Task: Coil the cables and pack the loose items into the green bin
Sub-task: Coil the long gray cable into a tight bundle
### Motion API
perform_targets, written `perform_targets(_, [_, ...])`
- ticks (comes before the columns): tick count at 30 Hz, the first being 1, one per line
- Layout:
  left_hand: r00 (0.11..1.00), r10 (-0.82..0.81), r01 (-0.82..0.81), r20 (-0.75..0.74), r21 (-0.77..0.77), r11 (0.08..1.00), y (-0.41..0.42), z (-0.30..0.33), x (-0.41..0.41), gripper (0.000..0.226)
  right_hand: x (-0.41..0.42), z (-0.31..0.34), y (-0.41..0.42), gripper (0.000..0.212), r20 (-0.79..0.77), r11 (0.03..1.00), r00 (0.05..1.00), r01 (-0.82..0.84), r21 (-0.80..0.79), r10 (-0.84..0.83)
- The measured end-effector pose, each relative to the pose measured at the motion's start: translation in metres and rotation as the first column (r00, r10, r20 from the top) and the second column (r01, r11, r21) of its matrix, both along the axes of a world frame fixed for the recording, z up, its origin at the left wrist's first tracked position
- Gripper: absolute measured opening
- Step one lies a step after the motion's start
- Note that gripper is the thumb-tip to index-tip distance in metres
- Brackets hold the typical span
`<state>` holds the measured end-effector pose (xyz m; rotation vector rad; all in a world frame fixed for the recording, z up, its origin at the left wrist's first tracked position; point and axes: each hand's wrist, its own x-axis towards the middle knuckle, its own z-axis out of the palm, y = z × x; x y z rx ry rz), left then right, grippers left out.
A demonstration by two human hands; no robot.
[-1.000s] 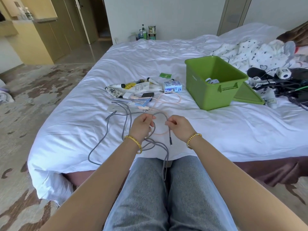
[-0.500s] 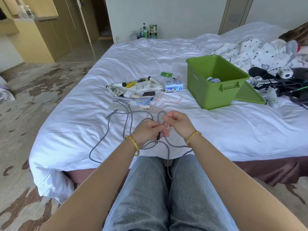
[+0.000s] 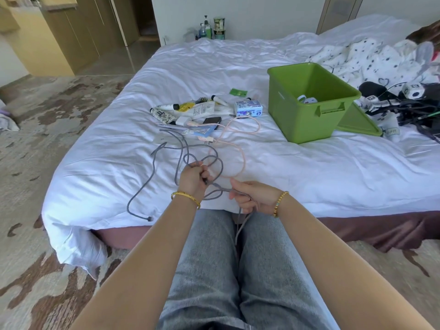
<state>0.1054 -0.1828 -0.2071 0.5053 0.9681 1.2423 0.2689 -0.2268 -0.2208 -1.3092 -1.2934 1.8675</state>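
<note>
Two hands grip the grey cable (image 3: pixel 152 172) at the bed's (image 3: pixel 309 177) near edge: the left hand (image 3: pixel 194 178) fisted round its loops, the right hand (image 3: pixel 253 195) pinching a strand that hangs between the knees. The pink cable (image 3: pixel 240 148) lies at twelve o'clock, the bin (image 3: pixel 307 122) at two.

My hands have drawn apart again: the right hand (image 3: pixel 256 196) has pulled back toward my lap, dragging a stretch of the long grey braided cable (image 3: pixel 152 177) with it, while the left hand (image 3: pixel 194 178) has gathered a loop at its fingers, and the cable's free end now lies near the bed's edge
</note>
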Motion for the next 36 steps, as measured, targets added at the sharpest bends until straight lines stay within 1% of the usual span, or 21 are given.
perform_targets(1, [0.998,-0.051,0.051,-0.028,0.008,0.999,-0.001,-0.001,-0.004,0.032,0.004,0.000,-0.004,0.046,-0.008,0.998,0.998,-0.059,-0.014,0.059])
perform_targets(2, [0.989,-0.116,0.119,-0.097,0.026,0.993,-0.003,-0.003,-0.008,0.037,0.008,0.001,-0.008,0.046,-0.022,0.994,0.994,-0.109,-0.022,0.108])
perform_targets(4, [0.919,-0.273,0.300,-0.284,0.054,0.952,-0.010,-0.010,-0.014,0.045,0.018,0.006,-0.013,0.037,-0.102,0.992,0.988,-0.122,-0.033,0.118])
perform_targets(6, [0.792,-0.436,0.493,-0.427,0.025,0.870,-0.020,-0.017,-0.016,0.046,0.026,0.011,-0.014,0.027,-0.205,0.999,0.979,-0.004,-0.041,-0.005])
perform_targets(8, [0.695,-0.540,0.606,-0.474,-0.017,0.795,-0.032,-0.023,-0.010,0.032,0.032,0.009,-0.013,0.031,-0.235,0.989,0.961,0.144,-0.019,-0.145])
perform_targets(9, [0.666,-0.574,0.640,-0.476,-0.031,0.768,-0.038,-0.025,-0.006,0.023,0.032,0.004,-0.012,0.033,-0.230,0.979,0.952,0.202,-0.015,-0.200])
perform_targets(12, [0.551,-0.610,0.712,-0.569,-0.060,0.700,-0.052,-0.035,0.005,0.028,0.026,-0.015,-0.016,0.028,-0.228,0.953,0.926,0.303,-0.029,-0.301])
perform_targets(14, [0.499,-0.618,0.737,-0.608,-0.078,0.672,-0.060,-0.044,0.010,0.022,0.019,-0.029,-0.021,0.025,-0.295,0.938,0.891,0.339,-0.070,-0.344])
perform_targets(15, [0.508,-0.633,0.730,-0.584,-0.098,0.676,-0.064,-0.049,0.012,0.018,0.015,-0.035,-0.023,0.022,-0.341,0.931,0.867,0.351,-0.102,-0.364])
perform_targets(18, [0.603,-0.643,0.682,-0.473,-0.112,0.722,-0.069,-0.060,0.012,0.030,0.012,-0.052,-0.034,0.016,-0.453,0.921,0.802,0.355,-0.162,-0.389])
perform_targets(21, [0.659,-0.633,0.663,-0.406,-0.084,0.744,-0.069,-0.064,0.012,0.030,0.011,-0.059,-0.042,0.017,-0.479,0.924,0.791,0.344,-0.166,-0.380])
perform_targets(23, [0.665,-0.615,0.645,-0.424,-0.090,0.759,-0.070,-0.067,0.014,0.030,0.007,-0.056,-0.041,0.018,-0.411,0.914,0.817,0.381,-0.143,-0.405])
perform_targets(25, [0.649,-0.599,0.640,-0.470,-0.088,0.763,-0.072,-0.070,0.017,0.035,0.002,-0.050,-0.038,0.020,-0.295,0.886,0.842,0.462,-0.036,-0.451])
perform_targets(26, [0.649,-0.602,0.645,-0.466,-0.084,0.760,-0.073,-0.072,0.018,0.037,-0.001,-0.047,-0.036,0.021,-0.228,0.872,0.854,0.487,0.037,-0.468])
perform_targets(28, [0.669,-0.654,0.672,-0.353,-0.088,0.735,-0.077,-0.071,0.017,0.038,-0.006,-0.042,-0.033,0.023,-0.104,0.851,0.865,0.502,0.154,-0.491])
perform_targets(29, [0.662,-0.690,0.702,-0.292,-0.079,0.708,-0.080,-0.069,0.016,0.038,-0.006,-0.041,-0.033,0.022,-0.065,0.840,0.859,0.511,0.186,-0.508])
perform_targets(30, [0.649,-0.713,0.724,-0.265,-0.071,0.686,-0.083,-0.067,0.015,0.036,-0.006,-0.042,-0.034,0.022,-0.046,0.828,0.849,0.525,0.198,-0.527])
perform_targets(31, [0.653,-0.713,0.725,-0.255,-0.062,0.686,-0.086,-0.066,0.014,0.035,-0.005,-0.043,-0.035,0.022,-0.044,0.818,0.838,0.541,0.194,-0.543])
perform_targets(32, [0.682,-0.689,0.702,-0.245,-0.046,0.711,-0.087,-0.065,0.013,0.033,-0.003,-0.044,-0.037,0.023,-0.051,0.812,0.830,0.554,0.184,-0.555])
perform_targets(34, [0.791,-0.588,0.593,-0.168,-0.020,0.805,-0.088,-0.064,0.013,0.033,-0.004,-0.047,-0.042,0.025,-0.032,0.806,0.826,0.556,0.201,-0.562])
perform_targets(36, [0.876,-0.478,0.478,-0.064,-0.015,0.878,-0.089,-0.064,0.015,0.035,-0.010,-0.052,-0.050,0.028,0.075,0.810,0.831,0.511,0.289,-0.551])
